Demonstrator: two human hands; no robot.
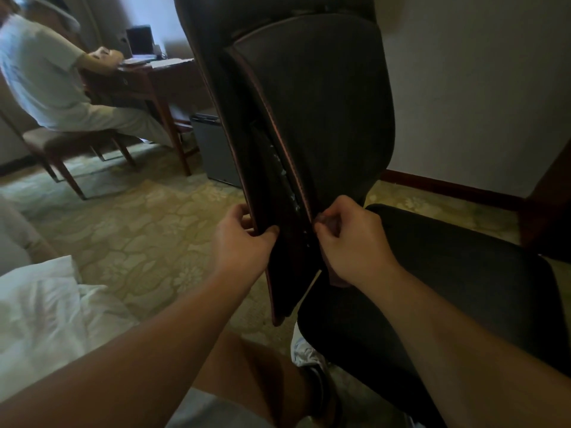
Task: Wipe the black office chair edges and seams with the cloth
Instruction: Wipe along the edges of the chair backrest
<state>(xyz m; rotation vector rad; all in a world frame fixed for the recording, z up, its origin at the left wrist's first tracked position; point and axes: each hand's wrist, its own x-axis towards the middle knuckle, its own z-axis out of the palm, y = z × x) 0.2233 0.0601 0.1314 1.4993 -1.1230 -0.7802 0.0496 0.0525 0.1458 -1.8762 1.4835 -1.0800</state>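
The black office chair [324,97] fills the middle of the view, its tall backrest upright and its seat [457,273] stretching to the right. My left hand [244,242] grips the backrest's left side edge, low down, thumb on the front. My right hand [349,236] is closed against the red-stitched seam [290,156] beside the lumbar pad, pinching something small and dark between the fingertips. I cannot tell whether that is the cloth; no cloth shows clearly anywhere in view.
Another person [46,72] sits on a wooden chair at a desk [148,78] at the back left. A grey box [210,143] stands behind the chair. White bedding [46,310] lies at the lower left. My bare knee [253,375] is below the chair.
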